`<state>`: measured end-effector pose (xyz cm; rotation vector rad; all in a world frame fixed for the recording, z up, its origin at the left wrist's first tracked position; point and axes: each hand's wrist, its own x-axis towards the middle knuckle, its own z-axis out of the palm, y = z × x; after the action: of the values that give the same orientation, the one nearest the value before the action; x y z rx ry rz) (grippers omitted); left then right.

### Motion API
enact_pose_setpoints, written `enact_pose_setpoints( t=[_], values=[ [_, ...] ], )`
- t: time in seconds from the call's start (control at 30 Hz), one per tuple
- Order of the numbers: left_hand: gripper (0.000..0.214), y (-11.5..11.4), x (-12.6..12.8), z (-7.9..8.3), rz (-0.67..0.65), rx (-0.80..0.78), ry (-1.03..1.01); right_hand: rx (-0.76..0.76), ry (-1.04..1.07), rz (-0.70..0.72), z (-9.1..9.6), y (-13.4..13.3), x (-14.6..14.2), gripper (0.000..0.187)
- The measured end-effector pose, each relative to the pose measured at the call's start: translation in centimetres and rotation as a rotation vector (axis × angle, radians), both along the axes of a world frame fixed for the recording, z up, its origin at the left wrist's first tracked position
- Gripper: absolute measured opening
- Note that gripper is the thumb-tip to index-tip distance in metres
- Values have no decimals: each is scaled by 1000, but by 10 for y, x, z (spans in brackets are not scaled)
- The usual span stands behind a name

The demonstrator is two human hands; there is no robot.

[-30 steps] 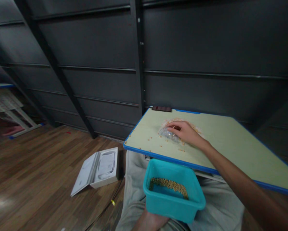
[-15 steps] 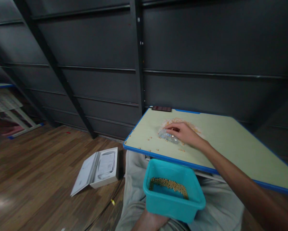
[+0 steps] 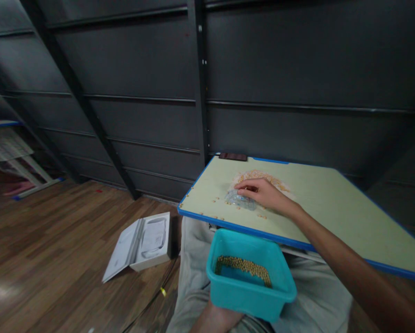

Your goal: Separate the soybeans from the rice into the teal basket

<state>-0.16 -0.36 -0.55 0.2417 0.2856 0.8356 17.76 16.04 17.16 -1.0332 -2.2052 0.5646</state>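
Observation:
My right hand point(image 3: 259, 192) is over the pale green tabletop point(image 3: 318, 199), thumb and fingers pinched on a piece of clear, shiny plastic point(image 3: 241, 200). Whether that plastic is a bag or a thin dish I cannot tell. Behind the hand lies a patch of small tan beans point(image 3: 263, 174), with several loose beans point(image 3: 216, 200) scattered toward the left and front edge. On my lap rests a teal plastic tub point(image 3: 250, 300) with round, yellowish beans point(image 3: 244, 264) along its bottom. My left hand point(image 3: 224, 317) reaches under the tub's near side; its fingers are hidden.
A dark flat phone-like object point(image 3: 232, 157) lies at the table's back left corner, near the dark panelled wall point(image 3: 151, 120). On the wooden floor are an open white box point(image 3: 153, 240) and a black cable point(image 3: 151, 298). Another table point(image 3: 6, 138) stands far left.
My right hand and the clear plastic have shifted slightly, and the plastic lies at a different angle. Some loose beans near the front edge have moved. Tub and left hand look the same.

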Motion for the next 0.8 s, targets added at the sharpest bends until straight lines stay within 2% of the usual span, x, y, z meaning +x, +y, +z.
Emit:
enact_pose_setpoints(
  t=[0.17,0.37,0.5,0.6,0.8],
  values=[
    [36,1,2,8,-32,29,25,-86,16,58,1,-5,-2,22],
    [34,0,-1,9,5,46,-17,-198,31,82,-2,-9,-6,22],
    [32,4,-4,7,82,31,-40,-144,13,58,-1,-11,-10,20],
    [35,7,-8,11,72,39,-61,-93,-7,64,-1,-11,-13,19],
    [34,13,-23,17,33,41,-40,-157,-7,147,-7,-17,-20,22]
  ],
)
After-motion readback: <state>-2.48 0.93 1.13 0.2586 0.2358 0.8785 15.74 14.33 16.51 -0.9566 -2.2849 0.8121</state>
